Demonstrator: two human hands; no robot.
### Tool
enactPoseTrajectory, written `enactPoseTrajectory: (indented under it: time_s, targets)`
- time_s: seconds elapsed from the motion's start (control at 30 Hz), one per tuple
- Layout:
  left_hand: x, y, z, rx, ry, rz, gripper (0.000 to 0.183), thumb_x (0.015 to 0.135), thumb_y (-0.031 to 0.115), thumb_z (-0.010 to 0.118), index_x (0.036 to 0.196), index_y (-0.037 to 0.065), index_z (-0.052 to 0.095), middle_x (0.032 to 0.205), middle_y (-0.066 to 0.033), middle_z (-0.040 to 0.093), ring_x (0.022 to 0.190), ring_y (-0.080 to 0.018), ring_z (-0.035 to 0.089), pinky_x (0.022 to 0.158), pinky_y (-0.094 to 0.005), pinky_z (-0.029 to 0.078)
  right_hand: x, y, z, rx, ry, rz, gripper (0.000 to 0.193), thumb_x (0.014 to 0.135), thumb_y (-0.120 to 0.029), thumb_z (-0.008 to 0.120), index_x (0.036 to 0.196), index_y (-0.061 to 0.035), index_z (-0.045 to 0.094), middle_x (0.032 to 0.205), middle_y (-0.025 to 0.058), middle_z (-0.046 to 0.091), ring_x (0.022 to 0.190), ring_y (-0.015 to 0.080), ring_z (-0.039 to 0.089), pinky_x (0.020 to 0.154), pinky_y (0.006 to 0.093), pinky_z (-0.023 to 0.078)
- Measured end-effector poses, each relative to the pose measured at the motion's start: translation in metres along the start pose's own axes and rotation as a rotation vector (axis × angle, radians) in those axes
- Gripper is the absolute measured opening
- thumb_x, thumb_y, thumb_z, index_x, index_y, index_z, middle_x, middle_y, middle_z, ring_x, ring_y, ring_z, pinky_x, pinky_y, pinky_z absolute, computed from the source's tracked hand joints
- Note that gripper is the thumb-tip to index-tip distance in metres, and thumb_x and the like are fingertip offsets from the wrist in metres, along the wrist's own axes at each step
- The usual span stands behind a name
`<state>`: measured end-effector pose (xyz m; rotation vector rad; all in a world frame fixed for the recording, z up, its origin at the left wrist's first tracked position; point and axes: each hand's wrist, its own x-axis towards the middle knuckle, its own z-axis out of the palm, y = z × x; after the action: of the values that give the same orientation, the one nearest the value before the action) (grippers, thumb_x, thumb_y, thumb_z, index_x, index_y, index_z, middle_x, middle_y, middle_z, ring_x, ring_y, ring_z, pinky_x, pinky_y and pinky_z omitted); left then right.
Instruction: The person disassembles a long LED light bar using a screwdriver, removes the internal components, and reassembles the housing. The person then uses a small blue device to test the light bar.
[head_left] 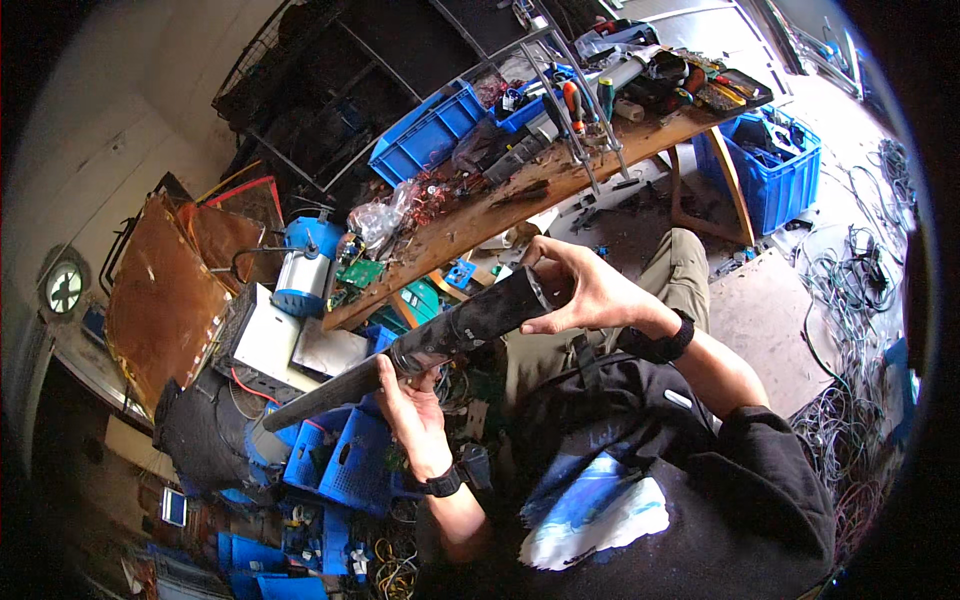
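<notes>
On the head view, I have the left hand (412, 418) curled partway closed around the middle of a long black bar (465, 326). My right hand (585, 292) arches wider, thumb and fingers gripping its right end. The bar slants between a wooden bench (440, 244), far, and a blue crate (350, 462), near left.
</notes>
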<state>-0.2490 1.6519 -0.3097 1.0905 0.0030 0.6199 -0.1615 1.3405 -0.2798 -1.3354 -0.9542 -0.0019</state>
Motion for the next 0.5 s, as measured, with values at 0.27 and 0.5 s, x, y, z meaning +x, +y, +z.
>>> enactPoseTrajectory:
  time_s: [0.27,0.5]
  targets:
    - [0.007,-0.006,-0.012,-0.194,-0.225,-0.061,0.055,0.108,0.041,0.063,0.140,-0.005,0.057,0.138,-0.0195,0.067,0.126,-0.0284,0.067,0.105,-0.0398,0.061,-0.003,0.000,0.003,0.131,-0.023,-0.017,0.068,0.077,-0.018,0.099,0.127,-0.0017,0.056,0.123,0.0103,0.071,0.117,0.0118,0.061,0.101,0.0340,0.053]
    - [0.011,-0.004,-0.020,-0.364,-0.244,-0.022,0.062,0.106,0.031,0.068,0.149,-0.009,0.047,0.152,-0.0221,0.057,0.136,-0.0334,0.061,0.106,-0.0452,0.061,-0.004,-0.004,0.015,-0.122,0.118,-0.281,0.076,0.078,-0.010,0.098,0.140,-0.0029,0.055,0.122,0.0046,0.069,0.114,0.0086,0.060,0.097,0.0304,0.053]
